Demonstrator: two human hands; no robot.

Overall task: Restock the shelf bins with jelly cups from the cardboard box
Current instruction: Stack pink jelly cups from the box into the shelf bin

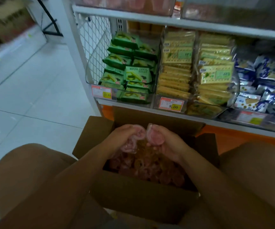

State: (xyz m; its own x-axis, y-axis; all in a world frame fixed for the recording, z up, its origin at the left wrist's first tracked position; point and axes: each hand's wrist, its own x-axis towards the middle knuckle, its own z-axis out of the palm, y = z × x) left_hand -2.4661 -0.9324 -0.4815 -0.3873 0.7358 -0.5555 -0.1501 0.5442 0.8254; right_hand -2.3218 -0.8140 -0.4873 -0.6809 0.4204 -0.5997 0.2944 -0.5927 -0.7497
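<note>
An open cardboard box [143, 197] stands on the floor between my knees, filled with pink and orange jelly cups [148, 169]. Above the box, my left hand [121, 138] grips a bunch of pink jelly cups [133, 139]. Close beside it, my right hand [166, 142] holds more pink jelly cups [155, 136]. The two hands nearly touch. At the top of the view sit clear shelf bins [125, 5] with blurred pink contents.
The white shelf [183, 23] in front holds bins of green matcha cookie packs [130, 71], yellow cracker packs [198, 70] and blue-white packs [265, 86], with price tags on the fronts. White tiled floor [34, 96] lies to the left. My knees flank the box.
</note>
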